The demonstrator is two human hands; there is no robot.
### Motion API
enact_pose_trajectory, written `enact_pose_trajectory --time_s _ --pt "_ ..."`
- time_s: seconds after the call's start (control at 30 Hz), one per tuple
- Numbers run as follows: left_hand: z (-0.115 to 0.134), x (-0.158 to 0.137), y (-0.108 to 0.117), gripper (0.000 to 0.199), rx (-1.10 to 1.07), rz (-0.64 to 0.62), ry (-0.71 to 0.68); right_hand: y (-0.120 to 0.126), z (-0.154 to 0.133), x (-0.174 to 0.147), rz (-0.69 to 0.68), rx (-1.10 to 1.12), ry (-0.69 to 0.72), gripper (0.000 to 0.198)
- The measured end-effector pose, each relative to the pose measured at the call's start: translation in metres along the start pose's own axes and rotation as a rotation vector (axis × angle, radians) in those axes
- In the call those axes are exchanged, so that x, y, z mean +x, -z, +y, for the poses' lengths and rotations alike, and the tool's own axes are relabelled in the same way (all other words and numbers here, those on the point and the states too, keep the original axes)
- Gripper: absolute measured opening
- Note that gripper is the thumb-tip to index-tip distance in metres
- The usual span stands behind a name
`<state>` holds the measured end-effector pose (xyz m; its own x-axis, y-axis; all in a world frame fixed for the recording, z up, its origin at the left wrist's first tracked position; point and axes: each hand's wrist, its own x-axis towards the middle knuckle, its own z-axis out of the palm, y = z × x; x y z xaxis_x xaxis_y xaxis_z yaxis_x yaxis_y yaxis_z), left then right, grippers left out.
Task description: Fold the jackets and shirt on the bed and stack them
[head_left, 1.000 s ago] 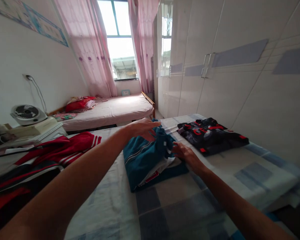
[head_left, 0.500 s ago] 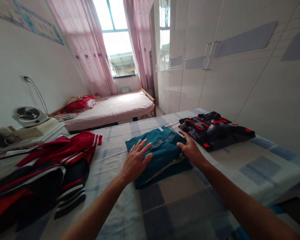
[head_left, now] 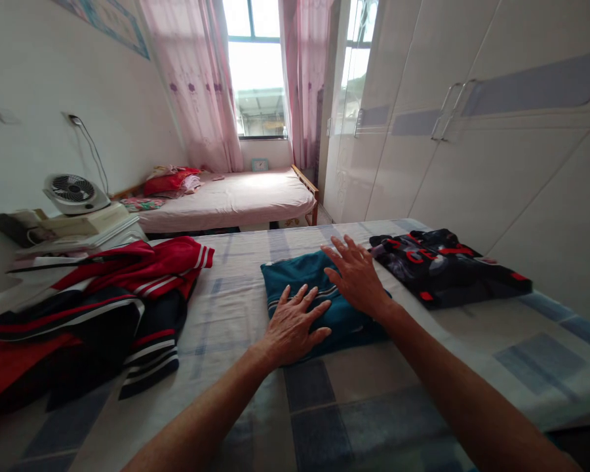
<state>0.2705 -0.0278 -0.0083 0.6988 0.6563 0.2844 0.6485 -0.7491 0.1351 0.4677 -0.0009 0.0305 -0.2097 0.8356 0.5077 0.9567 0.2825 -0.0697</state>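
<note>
A folded teal garment point(head_left: 288, 272) with pale stripes lies on the checked bedsheet point(head_left: 246, 406) in front of me. My left hand point(head_left: 297, 324) rests on its near left part, palm down with the fingers spread. Over the far right part is my right hand point(head_left: 356, 272), also flat with fingers apart; it covers much of that side. Neither hand grips anything. To the right sits a folded black garment point(head_left: 447, 272) with red and grey print. A red and navy jacket point(head_left: 157, 295) with white-striped cuffs lies loosely spread on the left.
A small fan point(head_left: 76, 192) stands on boxes at the left beyond the jacket. Past the bed's far edge is another bed point(head_left: 246, 196) with a pink sheet, below a curtained window. A white wardrobe point(head_left: 398, 164) lines the right side.
My right hand has moved from the garment's right edge onto its far top. My left hand has slid nearer to me on the cloth. The view has shifted slightly left.
</note>
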Motion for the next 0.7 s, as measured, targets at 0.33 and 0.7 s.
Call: enact_pose_trajectory --time_s 0.33,0.7 --pt "-0.026 -0.004 0.0 0.042 -0.8 0.465 0.605 -0.049 0.037 0.0 -0.337 0.134 -0.143 0.05" --pt "-0.06 -0.006 0.014 0.027 -1.641 0.156 0.962 -0.041 0.033 0.001 -0.267 0.231 -0.161 0.048"
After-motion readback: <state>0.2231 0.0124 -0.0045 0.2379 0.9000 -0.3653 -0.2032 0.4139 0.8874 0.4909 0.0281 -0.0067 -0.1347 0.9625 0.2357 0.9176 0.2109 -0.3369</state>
